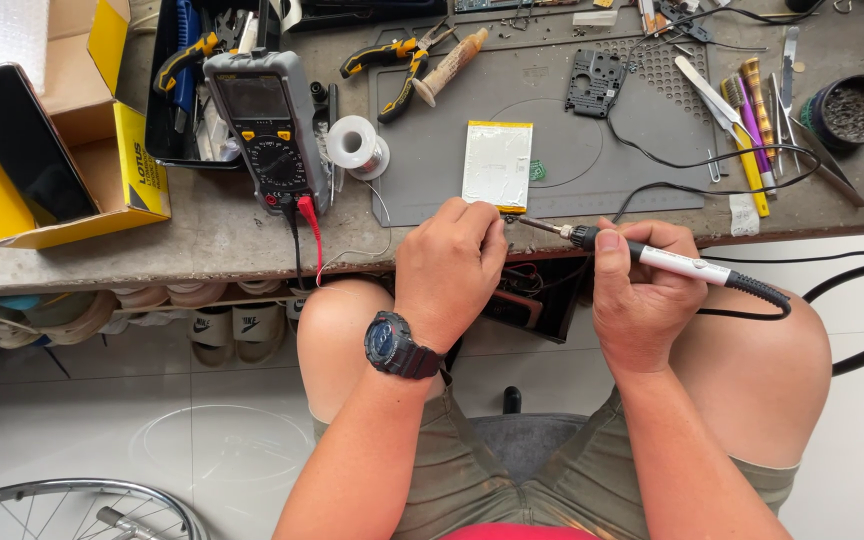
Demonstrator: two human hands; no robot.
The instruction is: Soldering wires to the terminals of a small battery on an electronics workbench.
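While the left hand [449,268] curls in a loose fist at the near edge of the bench, its fingertips pinched on something too small to make out, the right hand [640,290] grips a soldering iron [652,257] like a pen. The iron's long axis runs almost level across the person's front, white barrel and ribbed black cord end toward the right, bare metal tip pointing left at the left fingertips, close to touching them. Just beyond the left knuckles, away from the body, lies a flat rectangular battery pack [497,164], silvery foil with yellow tape along its short ends, its long axis pointing away from the person. The left hand is the nearer to it; the iron's tip sits just off its near right corner. It rests on a grey rubbery work mat [642,170].

Further left of the left hand stand a spool of solder wire [357,146] and a grey multimeter [266,128] with red and black leads. Beyond the right hand lie tweezers and brushes [747,125], and a round dark tin [854,110].
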